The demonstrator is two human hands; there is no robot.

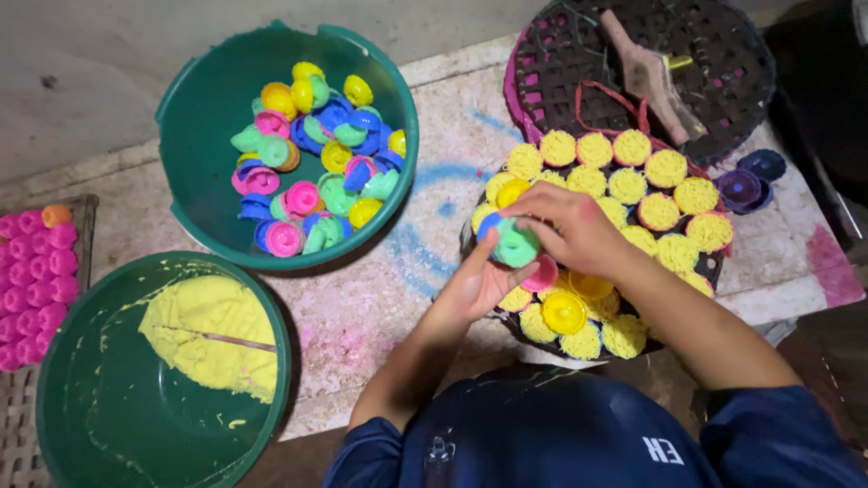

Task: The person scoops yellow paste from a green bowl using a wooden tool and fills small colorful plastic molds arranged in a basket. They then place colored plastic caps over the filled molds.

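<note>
Over the round dark tray [714, 264] full of yellow stringy cakes [666, 168], both hands meet on one small light green plastic mold [517, 244]. The left hand [477, 287] has its grip closed under the mold, thumb up beside it. The right hand [571, 226] has its grip closed on top of it, fingers curled over. The mold sits just above the cakes, near a pink mold and a yellow mold [563, 311] lying among them. Far to the left stands a green bucket [203, 136] full of bright plastic molds in many colours. Nearer is another green bucket [99, 407] with a lump of yellow dough [212, 330]. Pink cakes [36, 280] sit on a rack at the left edge. A dark woven basket [723, 72] lies behind the tray.
</note>
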